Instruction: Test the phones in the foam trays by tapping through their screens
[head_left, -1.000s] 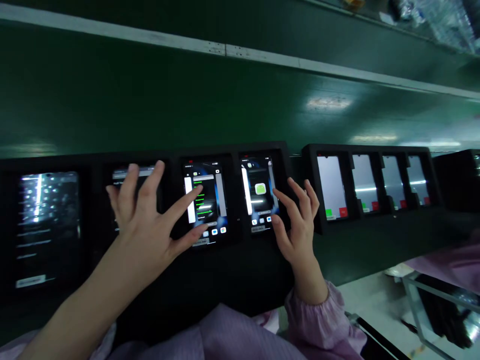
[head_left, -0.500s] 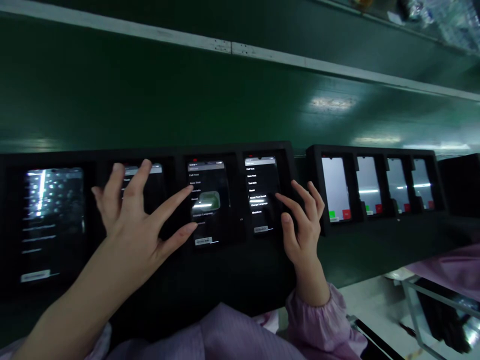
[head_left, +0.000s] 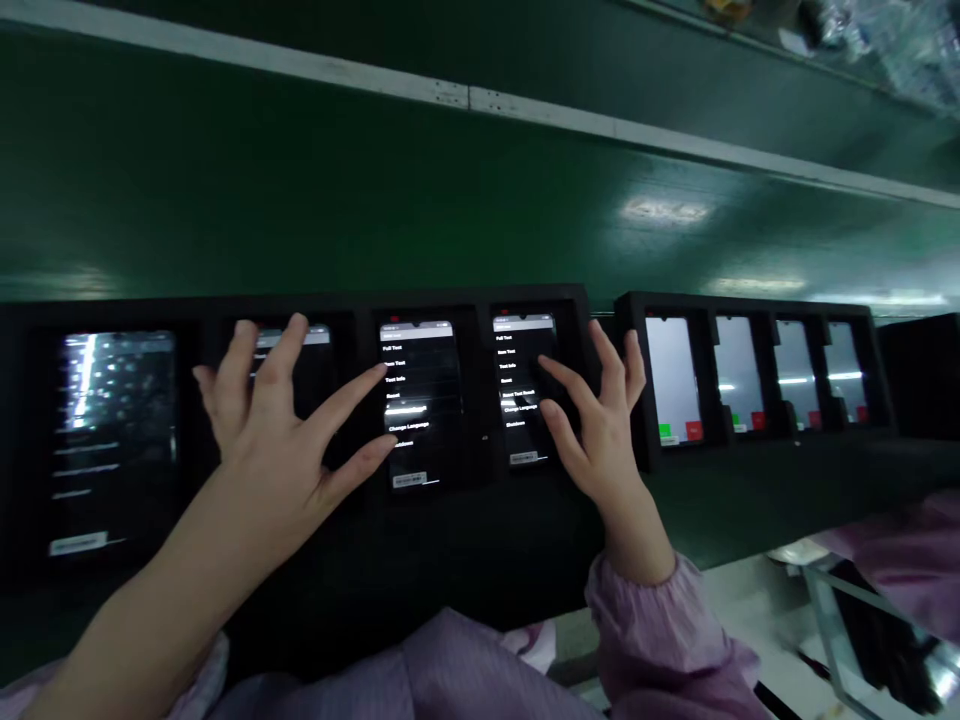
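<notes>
Several smartphones lie in slots of a long black tray (head_left: 420, 298). With fingers spread, my left hand (head_left: 274, 430) is over a phone (head_left: 311, 375) that it partly covers. Its index finger and thumb reach the left edge of the neighbouring phone (head_left: 420, 385), whose dark screen lists a test menu. My right hand (head_left: 604, 420) is open too, its index finger at the right side of another phone (head_left: 517, 430) with the same kind of menu. Whether the fingertips touch the glass I cannot tell. At the far left sits a phone (head_left: 112, 440) with glare on its screen.
A second black tray (head_left: 750, 450) to the right holds several phones with pale screens and green and red buttons, such as the nearest phone (head_left: 673, 370). Behind runs a green surface (head_left: 450, 200) with a pale strip. Another person's purple sleeve (head_left: 900, 550) shows at right.
My right hand has shifted left and its index finger has moved further over the menu phone. A green reflection on the middle phone's screen has gone. My left hand has barely moved.
</notes>
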